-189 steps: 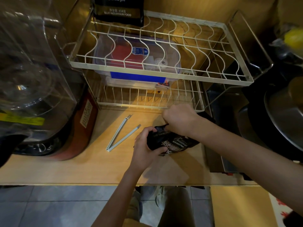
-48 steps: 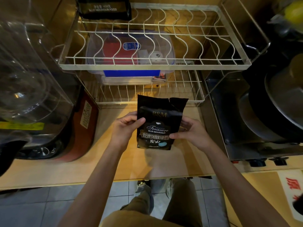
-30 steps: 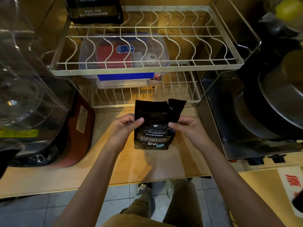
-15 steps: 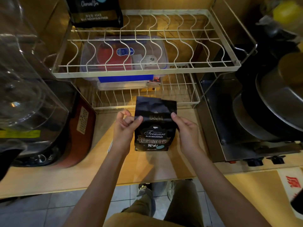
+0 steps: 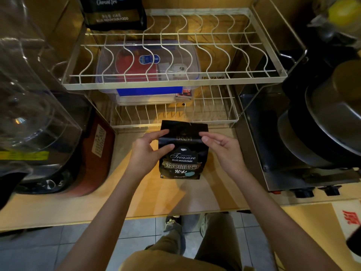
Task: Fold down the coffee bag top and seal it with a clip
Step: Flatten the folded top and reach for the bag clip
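Observation:
A small black coffee bag (image 5: 182,161) with white and gold lettering stands upright on the wooden counter (image 5: 156,192), in front of the dish rack. My left hand (image 5: 146,151) pinches the bag's upper left edge between thumb and fingers. My right hand (image 5: 220,149) pinches its upper right edge the same way. The bag's top is flat and upright between both hands. The clip is hidden, behind my left hand or arm.
A two-tier white wire dish rack (image 5: 175,83) stands right behind the bag, with a clear plastic box (image 5: 148,75) on its lower tier. A second black bag (image 5: 115,12) sits at the top left. An appliance with a clear dome (image 5: 39,114) is left; a steel stove with pans (image 5: 312,133) is right.
The bag went from lying under my hands to standing upright. Its crumpled, split top has been flattened straight. Both hands moved up to pinch the top corners. The clip seen earlier is hidden.

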{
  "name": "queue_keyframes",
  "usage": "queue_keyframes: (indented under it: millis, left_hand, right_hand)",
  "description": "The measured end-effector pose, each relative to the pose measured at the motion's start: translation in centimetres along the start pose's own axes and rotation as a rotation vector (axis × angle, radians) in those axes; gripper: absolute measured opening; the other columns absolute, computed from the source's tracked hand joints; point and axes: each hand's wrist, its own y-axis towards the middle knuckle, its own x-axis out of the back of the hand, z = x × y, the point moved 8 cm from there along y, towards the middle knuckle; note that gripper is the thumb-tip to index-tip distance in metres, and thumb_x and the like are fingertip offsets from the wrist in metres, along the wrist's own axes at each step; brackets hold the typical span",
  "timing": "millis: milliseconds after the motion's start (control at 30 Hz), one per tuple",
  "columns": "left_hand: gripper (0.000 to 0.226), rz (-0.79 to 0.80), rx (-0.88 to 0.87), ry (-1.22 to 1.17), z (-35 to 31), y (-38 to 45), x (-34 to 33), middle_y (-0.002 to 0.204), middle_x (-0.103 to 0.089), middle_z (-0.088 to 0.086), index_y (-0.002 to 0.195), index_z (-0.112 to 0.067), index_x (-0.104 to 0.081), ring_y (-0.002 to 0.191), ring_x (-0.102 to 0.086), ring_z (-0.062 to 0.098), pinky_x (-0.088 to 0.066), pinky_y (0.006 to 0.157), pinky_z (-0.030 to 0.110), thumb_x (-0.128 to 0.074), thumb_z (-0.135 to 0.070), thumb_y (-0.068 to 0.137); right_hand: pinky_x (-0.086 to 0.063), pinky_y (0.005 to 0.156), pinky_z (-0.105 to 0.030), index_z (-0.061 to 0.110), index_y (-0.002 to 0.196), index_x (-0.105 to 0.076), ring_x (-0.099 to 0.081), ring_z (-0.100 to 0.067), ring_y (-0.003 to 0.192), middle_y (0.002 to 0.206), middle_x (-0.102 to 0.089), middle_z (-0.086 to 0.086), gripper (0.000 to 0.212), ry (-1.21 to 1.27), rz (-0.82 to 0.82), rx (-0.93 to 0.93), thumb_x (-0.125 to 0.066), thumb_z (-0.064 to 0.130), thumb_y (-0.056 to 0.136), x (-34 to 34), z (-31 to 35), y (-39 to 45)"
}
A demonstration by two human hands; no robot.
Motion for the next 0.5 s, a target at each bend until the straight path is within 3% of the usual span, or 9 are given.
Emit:
queue_keyframes:
  millis: [100,167,233,333,433,500]
  left_hand:
    - [0.034,-0.083,-0.075,0.288,-1.1,0.0,0.8,0.106,-0.061,-0.004,0.108,-0.027,-0.062,0.113,-0.049,0.019,-0.031,0.101,0.046,-0.069,-0.030,0.074]
    - [0.030,-0.119,-0.104,0.399,-1.6,0.0,0.8,0.108,-0.064,0.000,0.103,-0.028,-0.064,0.115,-0.045,0.020,-0.019,0.103,0.046,-0.068,-0.034,0.074]
    - [0.025,-0.116,-0.076,0.395,-1.4,0.0,0.9,0.105,-0.059,-0.001,0.096,-0.029,-0.067,0.111,-0.041,0.019,-0.020,0.098,0.044,-0.070,-0.036,0.072]
    - [0.014,-0.033,0.006,0.160,-0.7,0.2,0.8,0.101,-0.052,-0.005,0.083,-0.029,-0.068,0.106,-0.043,0.013,-0.033,0.099,0.048,-0.073,-0.027,0.070]
    - [0.012,0.093,0.087,-0.222,-0.2,-0.1,-0.3,0.100,-0.064,-0.004,0.078,-0.020,-0.068,0.102,-0.056,0.001,-0.044,0.097,0.046,-0.070,-0.010,0.072]
    - [0.010,0.105,0.127,-0.329,0.3,-0.3,-0.7,0.095,-0.069,0.000,0.077,-0.017,-0.068,0.102,-0.061,0.008,-0.048,0.089,0.040,-0.068,-0.007,0.073]
  right_hand:
    - [-0.050,0.064,-0.009,0.025,0.101,-0.067,-0.065,0.006,0.085,0.089,-0.069,0.011,0.028,-0.089,0.099,-0.041,-0.069,0.009,0.077,0.1,-0.1,0.0]
    - [-0.052,0.066,-0.009,0.024,0.102,-0.066,-0.063,0.011,0.086,0.093,-0.068,0.009,0.033,-0.181,0.111,-0.023,-0.072,0.007,0.074,0.1,0.1,-0.1]
    - [-0.055,0.078,-0.020,0.020,0.101,-0.067,-0.063,0.001,0.091,0.101,-0.068,-0.002,0.031,-0.247,0.065,0.004,-0.072,0.006,0.074,0.4,0.4,-0.2]
    - [-0.046,0.090,-0.031,0.020,0.099,-0.069,-0.057,-0.019,0.102,0.108,-0.063,-0.014,0.028,-0.295,0.018,0.018,-0.073,0.009,0.074,0.7,0.6,-0.3]
    - [-0.037,0.095,-0.030,0.024,0.091,-0.068,-0.047,-0.021,0.110,0.103,-0.056,-0.005,0.026,-0.269,0.033,0.041,-0.074,0.007,0.072,0.5,0.9,-0.1]
    - [-0.038,0.095,-0.029,0.024,0.084,-0.067,-0.049,-0.018,0.110,0.101,-0.056,0.004,0.023,-0.223,0.068,0.049,-0.072,0.004,0.073,0.2,1.0,0.0]
